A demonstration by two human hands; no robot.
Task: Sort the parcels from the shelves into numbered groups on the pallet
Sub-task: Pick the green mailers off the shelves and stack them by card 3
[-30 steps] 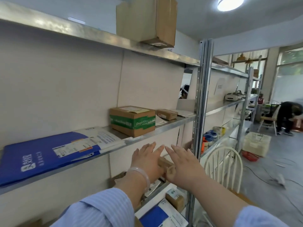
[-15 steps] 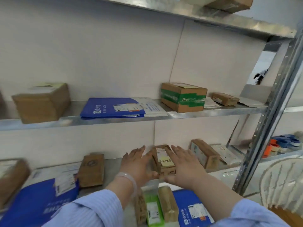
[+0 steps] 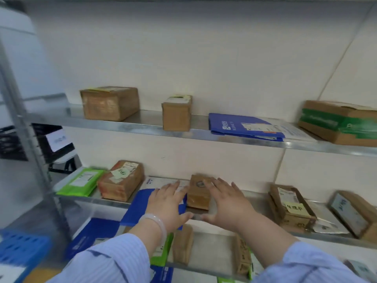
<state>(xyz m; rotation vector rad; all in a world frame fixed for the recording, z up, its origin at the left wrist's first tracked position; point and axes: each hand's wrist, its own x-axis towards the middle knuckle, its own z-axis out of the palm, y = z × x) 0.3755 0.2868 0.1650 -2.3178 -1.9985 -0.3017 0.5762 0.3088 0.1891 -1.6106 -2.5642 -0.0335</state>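
Cardboard parcel sits between left hand and right hand; both flat, fingers spread.

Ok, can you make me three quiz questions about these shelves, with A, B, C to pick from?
1. Where is the green pouch?
A. on the upper shelf
B. at the left end of the middle shelf
C. in a hand

2. What colour is the flat mailer on the upper shelf?
A. red
B. yellow
C. blue

3. How are the two hands?
A. both open, fingers spread
B. both fists
C. one lifting a box

Answers:
1 B: it lies beside the brown box with notes.
2 C: it is blue with a white label.
3 A: the left hand and right hand are spread either side of a small brown box, gripping nothing.
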